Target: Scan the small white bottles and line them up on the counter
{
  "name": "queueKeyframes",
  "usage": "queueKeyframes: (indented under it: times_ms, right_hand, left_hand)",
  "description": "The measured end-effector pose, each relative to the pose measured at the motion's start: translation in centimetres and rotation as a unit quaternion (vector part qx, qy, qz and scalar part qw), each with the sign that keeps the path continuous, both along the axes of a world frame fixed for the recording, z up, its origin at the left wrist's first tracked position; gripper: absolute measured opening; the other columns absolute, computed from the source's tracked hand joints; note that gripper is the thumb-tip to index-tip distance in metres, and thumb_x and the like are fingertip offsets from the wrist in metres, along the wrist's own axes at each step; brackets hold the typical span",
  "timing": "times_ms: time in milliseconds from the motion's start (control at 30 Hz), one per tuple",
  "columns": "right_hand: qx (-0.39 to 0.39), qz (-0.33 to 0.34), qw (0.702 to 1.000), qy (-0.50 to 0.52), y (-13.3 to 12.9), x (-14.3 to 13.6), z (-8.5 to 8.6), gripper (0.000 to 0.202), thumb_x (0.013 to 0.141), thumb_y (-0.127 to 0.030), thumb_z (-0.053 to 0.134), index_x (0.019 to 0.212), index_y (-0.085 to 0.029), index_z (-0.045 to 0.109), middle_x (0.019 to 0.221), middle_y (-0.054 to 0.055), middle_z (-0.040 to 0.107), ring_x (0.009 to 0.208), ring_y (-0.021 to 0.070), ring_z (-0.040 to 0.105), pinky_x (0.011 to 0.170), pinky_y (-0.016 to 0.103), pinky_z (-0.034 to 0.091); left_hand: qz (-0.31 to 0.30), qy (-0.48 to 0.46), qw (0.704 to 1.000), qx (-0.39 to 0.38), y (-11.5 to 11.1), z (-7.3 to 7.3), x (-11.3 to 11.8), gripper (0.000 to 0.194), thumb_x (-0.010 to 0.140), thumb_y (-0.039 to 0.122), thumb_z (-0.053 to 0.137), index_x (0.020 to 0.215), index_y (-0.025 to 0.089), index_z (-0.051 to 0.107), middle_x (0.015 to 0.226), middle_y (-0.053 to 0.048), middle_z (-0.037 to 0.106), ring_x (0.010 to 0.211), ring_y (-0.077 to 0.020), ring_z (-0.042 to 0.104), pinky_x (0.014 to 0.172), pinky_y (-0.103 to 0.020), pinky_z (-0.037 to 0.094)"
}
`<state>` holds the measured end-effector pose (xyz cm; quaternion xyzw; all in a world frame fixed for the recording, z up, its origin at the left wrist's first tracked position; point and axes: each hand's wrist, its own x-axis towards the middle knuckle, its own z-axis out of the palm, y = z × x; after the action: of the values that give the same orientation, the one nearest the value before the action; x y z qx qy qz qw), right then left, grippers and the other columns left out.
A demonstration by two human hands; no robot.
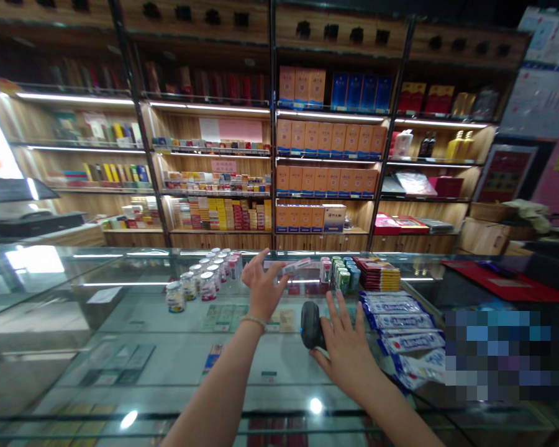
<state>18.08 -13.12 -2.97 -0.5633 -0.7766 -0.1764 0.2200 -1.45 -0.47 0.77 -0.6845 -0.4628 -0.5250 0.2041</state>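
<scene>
My left hand (263, 288) is over the glass counter, with thumb and a finger pinched on one end of a small pink-and-white pack (299, 267); another finger points up. My right hand (349, 347) is to its right, its thumb and index finger around the handle side of a black handheld scanner (310, 325) with a small blue light. The other fingers of that hand are spread, and the palm hides part of the handle. Beyond the hands stand small cylindrical packs in pink, green and blue (342, 276).
Capped jars (176, 297) stand in rows at left on the glass counter (153, 329). Red and yellow packs (379, 275) and blue-and-white packets (403, 320) lie at right, near a red mat (507, 282). Stocked shelves (274, 155) rise behind.
</scene>
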Motion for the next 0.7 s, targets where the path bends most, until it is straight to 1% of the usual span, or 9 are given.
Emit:
queueKeyframes:
  times_ms: [133, 233, 300, 333, 400, 467, 500, 567, 700]
  right_hand:
    - [-0.003, 0.006, 1.0, -0.003, -0.4, 0.3, 0.4, 0.065, 0.085, -0.067, 0.061, 0.12, -0.012, 0.068, 0.163, 0.024, 0.023, 0.153, 0.0426, 0.016, 0.117, 0.073, 0.008]
    - [0.005, -0.013, 1.0, 0.011, 0.4, 0.5, 2.2, 0.064, 0.091, -0.067, 0.051, 0.119, -0.013, 0.07, 0.16, 0.024, 0.031, 0.152, 0.0407, 0.018, 0.118, 0.072, 0.006]
    - [0.015, -0.038, 0.999, 0.024, 1.6, 0.5, 4.0, 0.058, 0.097, -0.06, 0.045, 0.119, -0.013, 0.07, 0.158, 0.023, 0.036, 0.152, 0.0402, 0.019, 0.118, 0.071, 0.006]
    - [0.02, -0.047, 0.998, 0.034, 2.4, 0.3, 4.9, 0.053, 0.099, -0.055, 0.044, 0.121, -0.014, 0.069, 0.159, 0.021, 0.036, 0.152, 0.04, 0.019, 0.118, 0.071, 0.008]
    - [0.023, -0.057, 0.996, 0.062, 4.3, -0.2, 6.6, 0.045, 0.1, -0.046, 0.047, 0.129, -0.016, 0.065, 0.159, 0.018, 0.038, 0.152, 0.0401, 0.019, 0.117, 0.07, 0.014]
    - [0.029, -0.065, 0.993, 0.092, 6.2, -0.8, 7.6, 0.044, 0.098, -0.036, 0.049, 0.137, -0.018, 0.059, 0.16, 0.018, 0.036, 0.152, 0.0393, 0.019, 0.116, 0.069, 0.017]
    - [0.034, -0.067, 0.992, 0.105, 7.0, -1.2, 7.9, 0.045, 0.098, -0.033, 0.05, 0.14, -0.018, 0.057, 0.161, 0.019, 0.034, 0.152, 0.0392, 0.018, 0.116, 0.069, 0.018]
    - [0.033, -0.063, 0.989, 0.131, 8.3, -1.7, 7.7, 0.043, 0.097, -0.031, 0.05, 0.138, -0.022, 0.059, 0.162, 0.017, 0.033, 0.152, 0.0381, 0.018, 0.115, 0.067, 0.022]
    - [0.028, -0.052, 0.982, 0.177, 9.4, -1.9, 6.6, 0.042, 0.095, -0.028, 0.052, 0.137, -0.026, 0.062, 0.161, 0.014, 0.036, 0.151, 0.0368, 0.022, 0.114, 0.061, 0.028]
  left_hand:
    - [-0.004, -0.002, 1.0, 0.007, 0.0, 0.0, 0.0, 0.019, 0.083, 0.03, 0.074, 0.102, 0.029, 0.074, 0.148, -0.01, 0.045, 0.137, -0.0318, 0.042, 0.116, -0.055, 0.031]
    - [0.0, -0.004, 1.0, 0.007, 0.0, 0.0, 0.0, 0.019, 0.083, 0.032, 0.074, 0.102, 0.029, 0.074, 0.147, -0.01, 0.045, 0.137, -0.0321, 0.042, 0.115, -0.055, 0.031]
    - [0.002, -0.005, 1.0, 0.006, 0.0, 0.0, 0.1, 0.019, 0.084, 0.033, 0.074, 0.103, 0.03, 0.074, 0.147, -0.01, 0.046, 0.136, -0.0323, 0.043, 0.115, -0.055, 0.031]
    - [0.002, -0.005, 1.0, 0.006, 0.0, 0.0, 0.1, 0.019, 0.084, 0.033, 0.074, 0.103, 0.03, 0.074, 0.147, -0.01, 0.046, 0.136, -0.0323, 0.043, 0.115, -0.055, 0.031]
    - [0.002, -0.006, 1.0, 0.005, -0.1, 0.1, 0.1, 0.019, 0.084, 0.034, 0.074, 0.102, 0.03, 0.074, 0.147, -0.01, 0.046, 0.136, -0.0324, 0.043, 0.115, -0.055, 0.03]
    - [0.005, -0.009, 1.0, 0.006, -0.1, 0.2, 0.1, 0.018, 0.084, 0.034, 0.073, 0.102, 0.03, 0.075, 0.148, -0.01, 0.046, 0.136, -0.0325, 0.043, 0.114, -0.055, 0.03]
    - [0.006, -0.011, 1.0, 0.007, -0.2, 0.3, 0.1, 0.018, 0.084, 0.035, 0.073, 0.102, 0.03, 0.075, 0.147, -0.01, 0.047, 0.135, -0.0326, 0.043, 0.114, -0.055, 0.031]
    - [0.008, -0.014, 1.0, 0.01, -0.2, 0.3, 0.1, 0.018, 0.085, 0.035, 0.072, 0.102, 0.03, 0.075, 0.146, -0.01, 0.048, 0.135, -0.0325, 0.044, 0.113, -0.054, 0.031]
    - [0.011, -0.015, 1.0, 0.006, -0.2, 0.2, 0.1, 0.018, 0.085, 0.035, 0.072, 0.102, 0.03, 0.075, 0.145, -0.011, 0.048, 0.134, -0.0319, 0.045, 0.112, -0.054, 0.033]
